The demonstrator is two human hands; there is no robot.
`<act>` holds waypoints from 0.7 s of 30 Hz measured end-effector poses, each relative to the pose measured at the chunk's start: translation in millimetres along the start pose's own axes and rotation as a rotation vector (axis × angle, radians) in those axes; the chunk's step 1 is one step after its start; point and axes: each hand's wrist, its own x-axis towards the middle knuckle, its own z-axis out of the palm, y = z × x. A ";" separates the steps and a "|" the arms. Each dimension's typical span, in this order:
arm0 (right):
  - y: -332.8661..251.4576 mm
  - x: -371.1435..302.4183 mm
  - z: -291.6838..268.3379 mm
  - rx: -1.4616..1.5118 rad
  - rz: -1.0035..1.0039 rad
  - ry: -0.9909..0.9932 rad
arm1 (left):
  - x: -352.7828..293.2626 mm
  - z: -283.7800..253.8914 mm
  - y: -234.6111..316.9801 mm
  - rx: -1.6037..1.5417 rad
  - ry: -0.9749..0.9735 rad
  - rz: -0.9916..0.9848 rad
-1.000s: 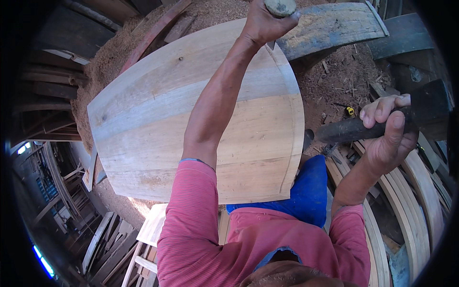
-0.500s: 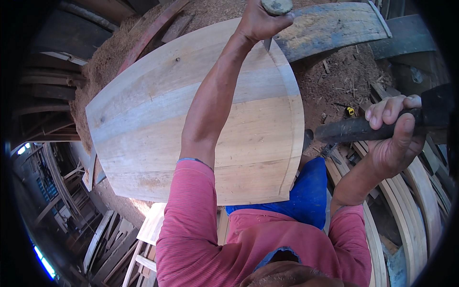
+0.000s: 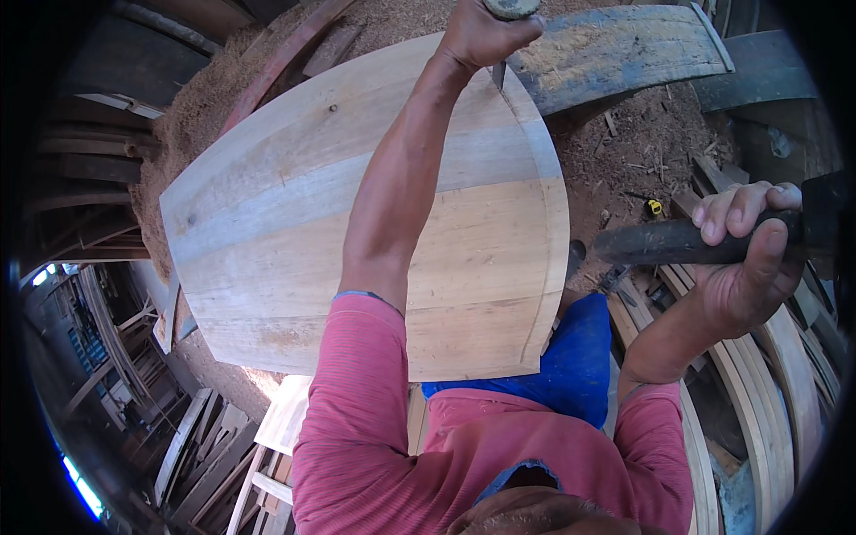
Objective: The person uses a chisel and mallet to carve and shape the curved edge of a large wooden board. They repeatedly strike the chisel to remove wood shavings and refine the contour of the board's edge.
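A broad panel of pale joined boards [image 3: 294, 241] with curved edges lies before me. My left hand [image 3: 480, 37] is closed around a chisel [image 3: 512, 7] held upright near the panel's far right edge. Its handle top pokes out above my fist, and the metal blade shows below, with the tip at the wood near a line that follows the curved edge. Out to the right, my right hand [image 3: 744, 234] is closed on the dark handle of a mallet [image 3: 651, 241]. The mallet's black head sits at the picture's dark rim, partly cut off.
A weathered curved plank [image 3: 624, 49] lies at the panel's far right. Sawdust and shavings [image 3: 615, 160] cover the ground, with a small yellow tool [image 3: 655, 207] on it. Long curved timbers [image 3: 744, 392] lie at the right, and scrap boards [image 3: 209, 455] at the lower left.
My right hand and the mallet have shifted slightly right. The left hand with the chisel has moved a touch left and up, still at the panel's far edge.
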 end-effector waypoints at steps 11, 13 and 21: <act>0.3 1.6 -6.3 -0.010 0.019 0.004 | 5.3 2.1 11.1 0.030 0.009 -0.111; -0.1 2.6 -6.1 -0.024 0.022 0.013 | 8.1 5.4 12.7 0.029 -0.018 -0.183; 3.5 3.6 0.4 -0.033 0.020 0.026 | 3.4 12.7 9.6 -0.108 0.011 0.019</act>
